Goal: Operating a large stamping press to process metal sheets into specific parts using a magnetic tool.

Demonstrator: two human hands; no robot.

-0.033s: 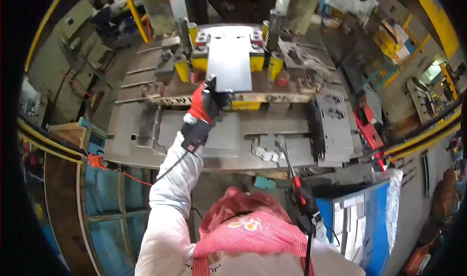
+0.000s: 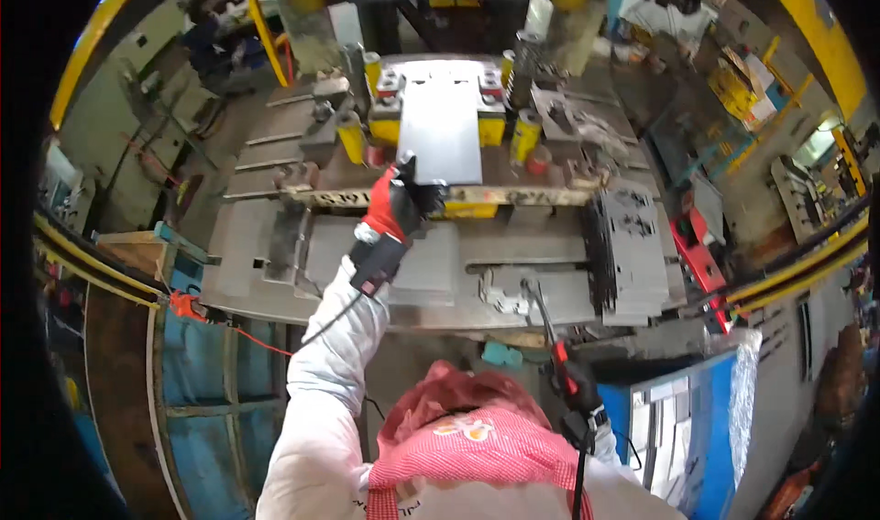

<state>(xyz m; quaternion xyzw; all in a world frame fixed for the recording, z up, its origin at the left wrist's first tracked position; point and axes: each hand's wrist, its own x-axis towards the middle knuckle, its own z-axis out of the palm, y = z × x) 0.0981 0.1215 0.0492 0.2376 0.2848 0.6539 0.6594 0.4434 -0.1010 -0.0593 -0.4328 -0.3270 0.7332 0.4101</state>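
Note:
A flat rectangular metal sheet (image 2: 442, 135) lies over the press die at the middle of the bench. My left hand (image 2: 399, 207), in a red and black glove, is closed at the sheet's near left corner, thumb on the left edge; the fingers underneath are partly hidden. Lower right, my right hand (image 2: 576, 384), in a black glove, grips the red handle of a long metal tool (image 2: 547, 323), its kind unclear. The tool's tip reaches a pale, irregular piece (image 2: 504, 291) lying on the bench's near part.
Yellow cylinders (image 2: 349, 137) and dark posts flank the die. A stack of cut metal plates (image 2: 632, 254) stands on the bench's right, with flat sheets (image 2: 403, 254) on its left. A blue box (image 2: 683, 428) is at lower right, and a blue frame (image 2: 197, 364) at lower left.
The whole view has shifted slightly, so the scene sits a little lower and further right. Both hands keep about the same places and holds.

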